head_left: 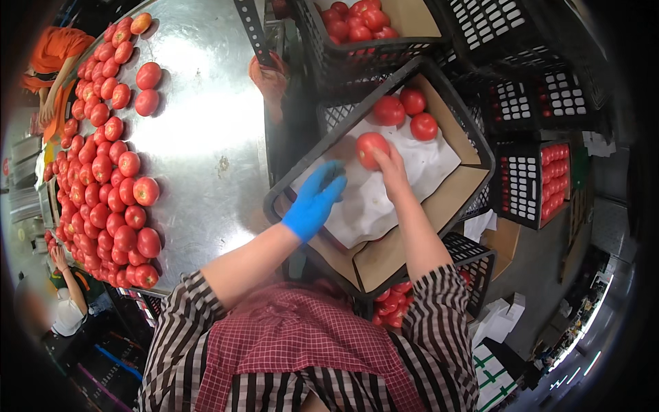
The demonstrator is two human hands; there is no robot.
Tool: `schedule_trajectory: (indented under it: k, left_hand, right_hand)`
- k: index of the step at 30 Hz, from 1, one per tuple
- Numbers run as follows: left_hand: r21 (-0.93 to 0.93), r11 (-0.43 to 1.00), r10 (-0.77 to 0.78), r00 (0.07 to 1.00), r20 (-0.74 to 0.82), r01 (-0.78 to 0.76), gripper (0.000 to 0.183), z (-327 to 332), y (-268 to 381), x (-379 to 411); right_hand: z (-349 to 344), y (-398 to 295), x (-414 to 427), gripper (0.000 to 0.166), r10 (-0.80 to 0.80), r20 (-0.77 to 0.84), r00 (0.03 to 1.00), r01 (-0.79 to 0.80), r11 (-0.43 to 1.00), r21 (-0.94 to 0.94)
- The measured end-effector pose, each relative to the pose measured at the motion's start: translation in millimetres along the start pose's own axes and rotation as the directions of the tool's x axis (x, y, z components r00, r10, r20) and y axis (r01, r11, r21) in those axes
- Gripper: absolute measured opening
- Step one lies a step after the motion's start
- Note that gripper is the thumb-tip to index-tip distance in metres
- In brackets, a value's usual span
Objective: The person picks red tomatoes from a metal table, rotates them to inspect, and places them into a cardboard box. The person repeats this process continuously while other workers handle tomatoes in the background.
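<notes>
My right hand [394, 170] grips a red tomato [371, 150] over a black plastic crate [484, 141]. Cardboard [453, 201] lines the crate's walls, and white paper [360, 206] covers its bottom. Three more tomatoes [389, 110] lie in the far corner of the crate. My left hand [314, 201], in a blue glove, is over the crate's left side with its fingers apart and nothing seen in it. Its fingertips are blurred. To my left, a large group of tomatoes [98, 206] rests on a shiny metal table [206, 123].
Another crate [360, 46] of tomatoes stands beyond mine, and stacked black crates [535, 98] fill the right. More bagged tomatoes [394, 306] sit below, near my apron. Across the table are a person in orange [56, 56] and a person in a white sleeve [69, 311].
</notes>
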State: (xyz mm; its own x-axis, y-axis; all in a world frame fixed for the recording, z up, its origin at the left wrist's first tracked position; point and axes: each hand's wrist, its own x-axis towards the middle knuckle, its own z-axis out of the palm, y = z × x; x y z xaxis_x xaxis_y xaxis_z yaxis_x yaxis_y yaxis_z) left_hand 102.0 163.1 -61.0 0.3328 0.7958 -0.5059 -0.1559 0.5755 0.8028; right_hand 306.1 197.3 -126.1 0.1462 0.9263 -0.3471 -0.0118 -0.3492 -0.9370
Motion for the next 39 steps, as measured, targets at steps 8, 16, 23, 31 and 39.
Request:
schedule_trajectory:
  k: [8, 16, 23, 31, 39]
  left_hand:
    - [-0.617, 0.685, -0.323, 0.921, 0.218, 0.387, 0.041, 15.9, -8.3, 38.8]
    - [-0.601, 0.630, -0.526, 0.840, 0.135, 0.491, 0.035, 0.8, -23.8, 43.7]
    - [-0.580, 0.701, -0.436, 0.893, 0.114, 0.416, 0.031, -7.4, -49.1, 50.1]
    - [-0.444, 0.804, -0.231, 0.896, 0.380, 0.395, 0.051, 2.0, -16.6, 33.3]
    - [-0.447, 0.735, -0.383, 0.856, 0.347, 0.510, 0.054, 1.2, -14.3, 31.7]
  right_hand:
    - [-33.8, -4.5, -25.7, 0.035, 0.160, 0.182, 0.970, -0.133, 0.980, -0.150]
    - [-82.8, 6.3, 76.0, 0.069, -0.432, -0.310, 0.847, -0.107, 0.433, -0.895]
    - [-71.7, -0.6, 40.1, 0.049, -0.271, -0.110, 0.956, 0.171, 0.824, -0.540]
    - [-7.2, -43.6, -48.3, 0.061, 0.313, 0.167, 0.935, -0.334, 0.935, 0.118]
    - [-11.9, -30.2, 0.4, 0.032, -0.241, -0.073, 0.968, 0.141, 0.757, -0.638]
